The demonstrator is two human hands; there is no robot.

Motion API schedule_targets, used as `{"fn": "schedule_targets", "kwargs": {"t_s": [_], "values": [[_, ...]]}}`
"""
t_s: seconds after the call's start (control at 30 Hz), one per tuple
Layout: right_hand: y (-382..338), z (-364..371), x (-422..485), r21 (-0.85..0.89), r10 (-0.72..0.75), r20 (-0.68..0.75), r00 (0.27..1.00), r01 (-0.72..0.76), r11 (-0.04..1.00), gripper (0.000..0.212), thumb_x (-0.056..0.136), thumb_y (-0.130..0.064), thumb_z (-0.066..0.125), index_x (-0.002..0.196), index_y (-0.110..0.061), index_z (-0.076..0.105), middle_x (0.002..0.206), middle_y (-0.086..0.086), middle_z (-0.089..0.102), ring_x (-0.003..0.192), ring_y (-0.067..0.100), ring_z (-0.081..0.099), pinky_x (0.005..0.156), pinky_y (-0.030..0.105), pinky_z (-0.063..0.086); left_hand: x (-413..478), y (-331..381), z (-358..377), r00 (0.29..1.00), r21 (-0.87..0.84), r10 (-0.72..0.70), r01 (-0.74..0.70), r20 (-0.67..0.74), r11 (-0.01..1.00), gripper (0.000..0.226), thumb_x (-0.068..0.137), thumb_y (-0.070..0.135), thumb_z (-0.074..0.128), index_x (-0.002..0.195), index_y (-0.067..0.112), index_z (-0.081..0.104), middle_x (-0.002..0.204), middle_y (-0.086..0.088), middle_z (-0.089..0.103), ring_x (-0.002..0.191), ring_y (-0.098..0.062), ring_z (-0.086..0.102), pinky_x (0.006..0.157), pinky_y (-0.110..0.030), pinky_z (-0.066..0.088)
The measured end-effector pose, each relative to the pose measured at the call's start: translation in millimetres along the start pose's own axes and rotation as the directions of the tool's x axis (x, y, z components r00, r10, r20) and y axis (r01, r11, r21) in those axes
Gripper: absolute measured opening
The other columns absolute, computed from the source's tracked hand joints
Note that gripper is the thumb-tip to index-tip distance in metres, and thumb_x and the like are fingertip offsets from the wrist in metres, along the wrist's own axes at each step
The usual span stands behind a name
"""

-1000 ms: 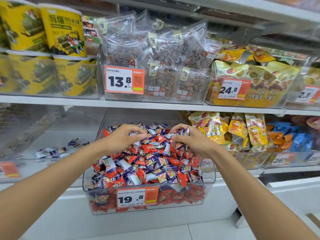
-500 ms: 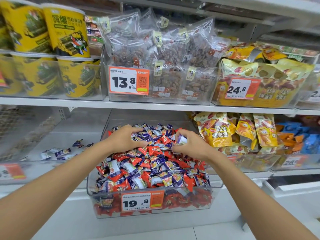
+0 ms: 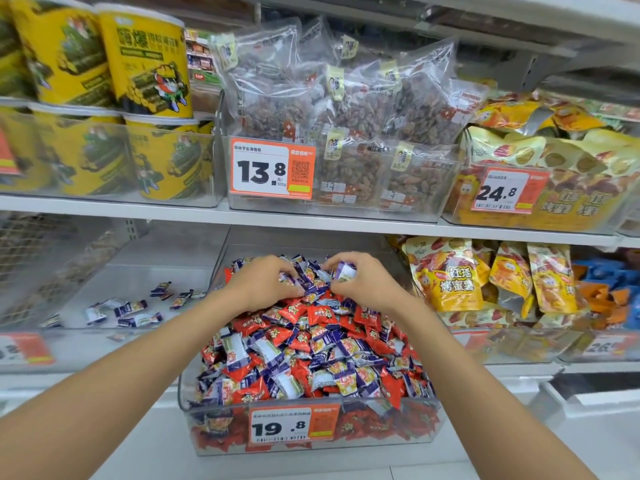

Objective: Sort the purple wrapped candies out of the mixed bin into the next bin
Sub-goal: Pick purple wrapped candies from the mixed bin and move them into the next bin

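Note:
A clear mixed bin (image 3: pixel 187 403) with a 19.8 price tag holds a heap of red and purple wrapped candies (image 3: pixel 311 355). Both hands are at the back of the heap. My right hand (image 3: pixel 367 285) pinches a purple wrapped candy (image 3: pixel 346 271) between thumb and fingers, lifted just above the pile. My left hand (image 3: pixel 263 284) lies curled over purple candies, its fingertips dug into them; what it holds is hidden. To the left, the neighbouring clear bin (image 3: pixel 55 344) has several purple candies (image 3: pixel 131 308) scattered on its floor.
The shelf (image 3: pixel 346 223) hangs low over both bins, carrying bagged raisins (image 3: pixel 346 109) and yellow tubs (image 3: pixel 149 64). Yellow snack bags (image 3: pixel 450 275) fill the bin to the right of the mixed one. White floor lies below the bottom shelf.
Both hands have moved further back over the heap and closer together. My right hand has lifted a purple candy out of the pile.

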State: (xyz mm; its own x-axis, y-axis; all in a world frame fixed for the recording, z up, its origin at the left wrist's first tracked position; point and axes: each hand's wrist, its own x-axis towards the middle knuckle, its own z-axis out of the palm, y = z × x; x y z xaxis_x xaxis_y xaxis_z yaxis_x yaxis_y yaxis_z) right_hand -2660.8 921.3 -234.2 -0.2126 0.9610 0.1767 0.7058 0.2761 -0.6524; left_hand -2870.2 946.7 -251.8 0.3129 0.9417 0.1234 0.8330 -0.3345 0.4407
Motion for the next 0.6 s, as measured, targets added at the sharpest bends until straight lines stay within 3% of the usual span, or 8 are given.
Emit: {"fn": "schedule_targets", "kwargs": {"t_s": [0.07,0.13,0.2,0.3,0.4,0.47,0.53,0.6], "values": [[-3.4,11.1,11.4,-0.147,-0.040,0.064,0.997,0.049,0.988,0.042,0.084,-0.017,0.070,0.124,-0.028,0.062,0.134,0.006,0.055,0.107,0.019,0.060,0.087,0.029,0.047,-6.4,-6.2,-9.9,1.000,-0.005,0.004,-0.004,-0.028,1.000,0.034,0.079,0.055,0.070,0.103,0.031,0.070,0.123,0.007,0.065,0.111,-0.019,0.059,0.090,-0.036,0.047],[-2.5,19.7,21.7,-0.278,-0.018,0.184,0.983,0.070,0.958,0.058,0.088,-0.028,0.069,0.141,-0.031,0.047,0.144,0.013,0.045,0.126,0.031,0.049,0.102,0.037,0.040,-14.9,-14.7,-19.4,0.999,-0.018,0.001,-0.002,-0.044,1.000,0.035,0.082,0.053,0.068,0.107,0.029,0.068,0.124,0.007,0.064,0.112,-0.018,0.058,0.094,-0.036,0.046],[0.7,22.5,30.4,-0.355,0.037,0.280,0.959,0.068,0.932,0.066,0.089,-0.046,0.065,0.148,-0.034,0.037,0.145,0.016,0.044,0.130,0.036,0.046,0.105,0.040,0.039,-25.1,-22.6,-24.4,1.000,-0.058,0.003,-0.005,-0.027,0.998,0.035,0.084,0.051,0.066,0.111,0.027,0.066,0.125,0.008,0.062,0.115,-0.016,0.055,0.097,-0.035,0.043],[1.0,25.1,35.0,-0.390,0.080,0.348,0.934,0.067,0.918,0.070,0.081,-0.060,0.066,0.142,-0.034,0.043,0.148,0.008,0.041,0.132,0.033,0.042,0.106,0.042,0.039,-36.3,-26.4,-25.7,0.999,-0.084,0.046,-0.047,-0.013,0.995,0.026,0.083,0.052,0.066,0.105,0.037,0.064,0.122,0.015,0.061,0.110,-0.008,0.056,0.097,-0.035,0.042],[-3.6,32.5,32.5,-0.329,0.032,0.308,0.951,0.075,0.941,0.057,0.079,-0.049,0.074,0.128,-0.029,0.053,0.142,0.004,0.045,0.126,0.028,0.046,0.103,0.041,0.041,-42.7,-23.5,-27.1,0.997,-0.143,0.072,-0.076,-0.036,0.987,0.019,0.080,0.046,0.073,0.096,0.041,0.064,0.109,0.021,0.060,0.090,0.003,0.058,0.090,-0.031,0.044],[-5.3,31.9,29.5,-0.225,-0.002,0.255,0.967,0.062,0.972,0.043,0.078,-0.036,0.078,0.113,-0.029,0.056,0.138,0.002,0.050,0.117,0.025,0.053,0.096,0.038,0.045,-45.5,-21.5,-26.9,0.997,-0.172,0.060,-0.068,-0.049,0.983,0.022,0.078,0.045,0.076,0.095,0.040,0.064,0.110,0.021,0.061,0.100,-0.001,0.058,0.094,-0.033,0.044],[-3.7,25.6,25.2,-0.122,-0.001,0.237,0.972,0.031,0.992,0.032,0.079,-0.027,0.078,0.097,-0.035,0.053,0.122,0.007,0.058,0.090,0.026,0.058,0.078,0.037,0.046,-47.9,-19.4,-27.7,0.997,-0.187,0.053,-0.062,-0.054,0.980,0.024,0.076,0.045,0.078,0.095,0.038,0.064,0.112,0.020,0.061,0.107,-0.003,0.056,0.095,-0.032,0.044],[-3.5,17.1,19.2,0.000,0.007,0.228,0.974,-0.007,1.000,0.031,0.080,-0.022,0.075,0.084,-0.040,0.050,0.096,0.011,0.059,0.067,0.022,0.045,0.063,0.034,0.036,-49.4,-17.2,-29.9,0.997,-0.228,0.061,-0.072,-0.056,0.971,0.020,0.078,0.044,0.075,0.091,0.035,0.063,0.106,0.020,0.061,0.102,-0.002,0.057,0.090,-0.032,0.044]]}}
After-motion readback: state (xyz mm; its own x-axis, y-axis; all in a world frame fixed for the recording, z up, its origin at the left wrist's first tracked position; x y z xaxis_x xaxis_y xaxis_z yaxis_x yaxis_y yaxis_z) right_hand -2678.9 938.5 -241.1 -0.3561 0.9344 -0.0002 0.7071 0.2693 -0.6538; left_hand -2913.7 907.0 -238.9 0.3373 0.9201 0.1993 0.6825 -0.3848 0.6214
